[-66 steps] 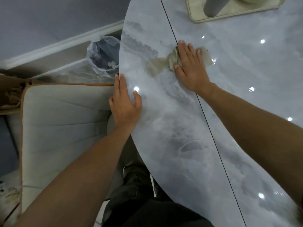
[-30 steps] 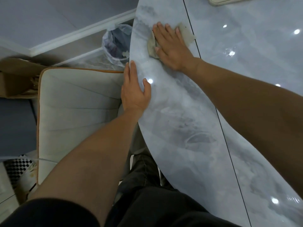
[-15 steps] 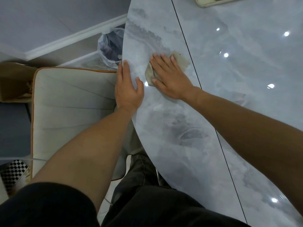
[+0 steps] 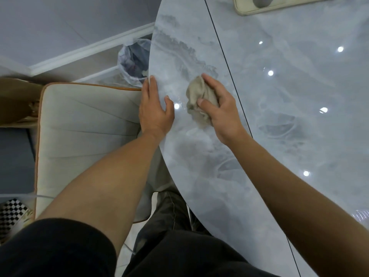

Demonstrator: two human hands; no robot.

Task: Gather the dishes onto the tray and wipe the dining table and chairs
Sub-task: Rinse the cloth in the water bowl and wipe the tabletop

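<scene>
A view from above, looking down a person's two bare forearms to a glossy grey marble-patterned desk with a curved near edge and a thin dark seam running across it.

The right hand is closed around a bunched beige cleaning cloth, thumb on top and fingers curled over the far side, so the grip is pinching the cloth into a wad and not spreading it flat. The wad sits on the desk surface near the curved edge, just left of the seam. Gathering it up like this looks like a way to refold it or lift it away, possibly towards the chair.

The left hand lies flat with its fingers spread and empty, palm straddling the desk's edge, thumb on the top. It appears to be bracing the body while the other arm works.

Just beside the desk, under the left forearm, stands a cream upholstered dining chair with orange piping, not yet being wiped. Beyond it on the floor is a small bin lined with a clear plastic bag.

At the far top edge, well apart from the hands, the corner of a beige tray shows, with the base of a grey cup on it. This part of the desk carries no dishes, so gathering seems done here.
</scene>
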